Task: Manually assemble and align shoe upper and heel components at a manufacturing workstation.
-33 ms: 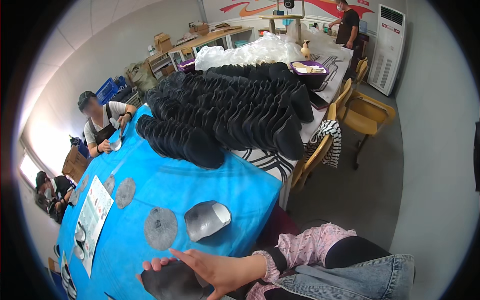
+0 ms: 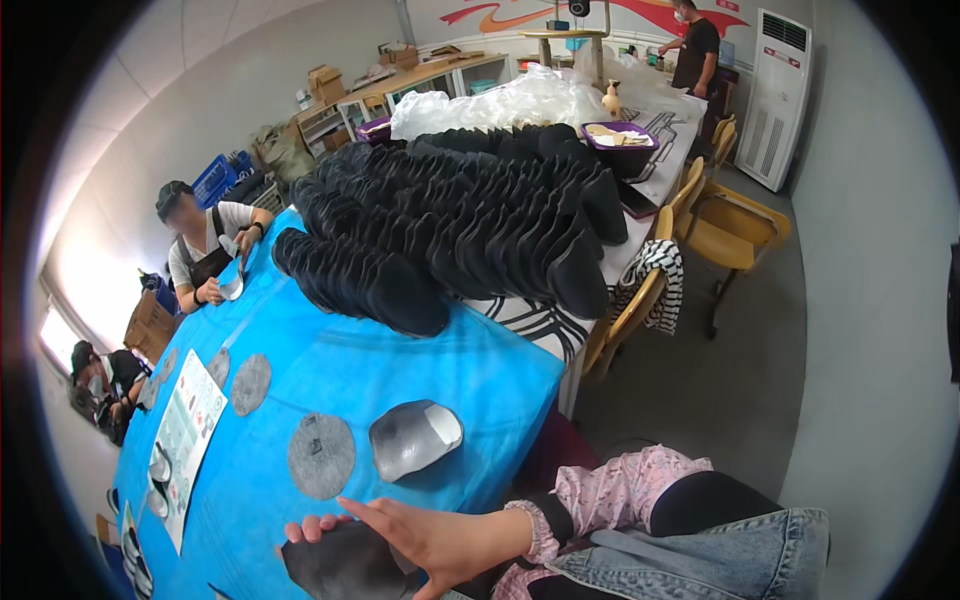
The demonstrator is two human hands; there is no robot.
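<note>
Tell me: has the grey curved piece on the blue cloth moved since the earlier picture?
No. The grey curved piece sits just right of the grey disc, as before.

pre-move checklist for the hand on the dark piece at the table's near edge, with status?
1. Hand lies flat on the dark curved shoe piece, fingers spread: ok.
2. Which hand this is, and whether the other hand is in view: cannot tell.
3. Piece fully on the blue table cover: cannot tell, the frame cuts it off.
4. Grey moulded cup-shaped piece and grey round felt pad lie apart from the hand: ok.
5. Rows of stacked black shoe pieces stay far up the table: ok.
</note>
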